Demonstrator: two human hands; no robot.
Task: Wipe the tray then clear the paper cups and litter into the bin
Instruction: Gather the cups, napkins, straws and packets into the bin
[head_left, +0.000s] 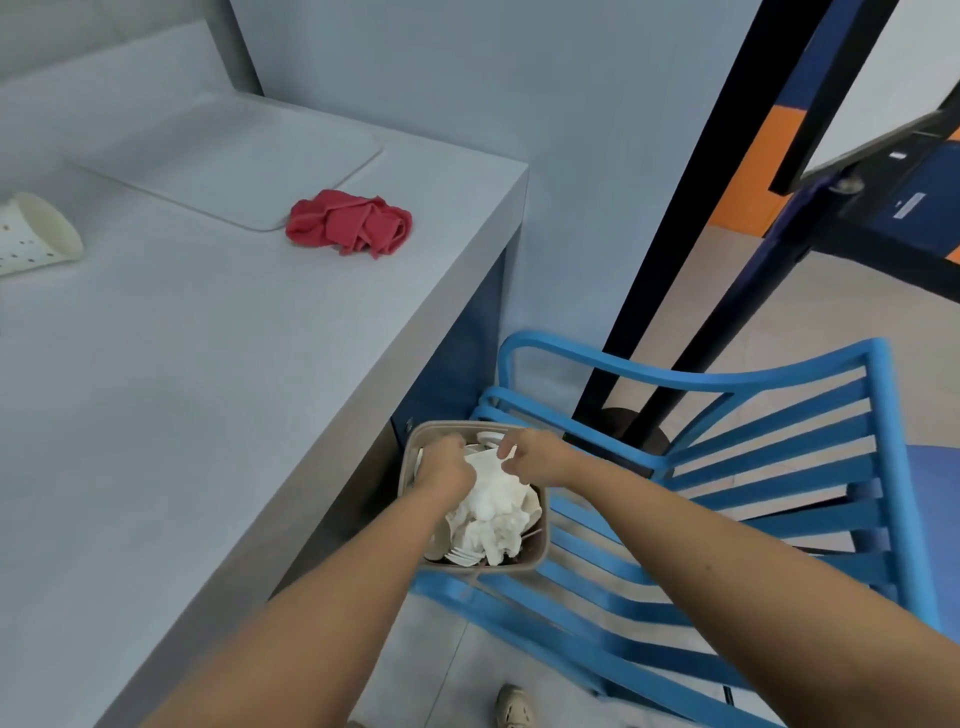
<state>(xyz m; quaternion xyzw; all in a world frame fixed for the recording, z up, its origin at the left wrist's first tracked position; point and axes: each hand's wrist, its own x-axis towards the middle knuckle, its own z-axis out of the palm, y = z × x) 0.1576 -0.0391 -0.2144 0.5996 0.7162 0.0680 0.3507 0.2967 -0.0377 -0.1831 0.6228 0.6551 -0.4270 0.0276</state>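
A tan bin (540, 553) stands on the floor by the table's corner, filled with crumpled white paper (493, 514) and flattened cups. Both my hands are inside its mouth. My left hand (444, 467) has its fingers curled down onto the paper at the bin's left side. My right hand (530, 454) pinches a piece of white litter at the far rim. On the table lie a pale grey tray (234, 156), a crumpled red cloth (350, 222) at the tray's near right corner, and a dotted paper cup (34, 234) on its side at the far left.
The grey table (208, 389) ends just left of the bin. A blue slatted chair (727, 493) stands close against the bin's right side. A black post (691, 260) rises behind the chair. A shoe (511, 706) shows on the floor below.
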